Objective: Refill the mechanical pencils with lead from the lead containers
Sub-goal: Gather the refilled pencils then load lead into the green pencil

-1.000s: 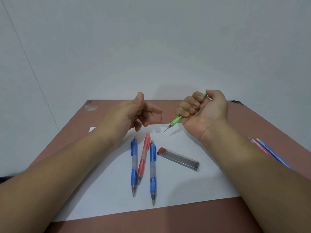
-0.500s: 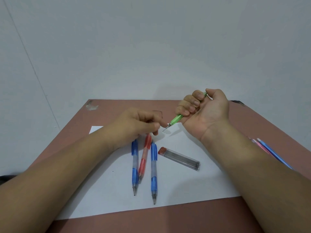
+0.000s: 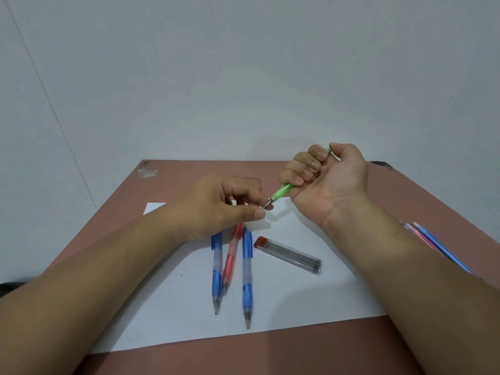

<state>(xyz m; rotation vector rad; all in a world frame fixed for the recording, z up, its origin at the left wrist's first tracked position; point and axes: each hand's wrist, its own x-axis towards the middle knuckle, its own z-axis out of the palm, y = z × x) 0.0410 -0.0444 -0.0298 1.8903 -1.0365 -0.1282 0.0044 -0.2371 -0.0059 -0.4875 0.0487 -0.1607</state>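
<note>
My right hand (image 3: 327, 182) is closed in a fist around a green mechanical pencil (image 3: 282, 191), whose metal tip points down and left. My left hand (image 3: 219, 205) pinches thumb and forefinger together right at that tip; whether a lead is between them is too small to tell. Below the hands, on a white sheet of paper (image 3: 311, 299), lie two blue pencils (image 3: 217, 269) (image 3: 247, 277) with a red pencil (image 3: 230, 261) between them, tips toward me. A clear lead container (image 3: 289, 255) with a red cap lies to their right.
The paper rests on a reddish-brown table (image 3: 243, 355) set against a pale wall. More pencils, pink and blue (image 3: 427, 240), lie at the table's right edge, partly hidden by my right forearm.
My left hand dropped from an open thumb-up pose, moved right and closed its fingertips at the green pencil's tip. The right hand barely moved.
</note>
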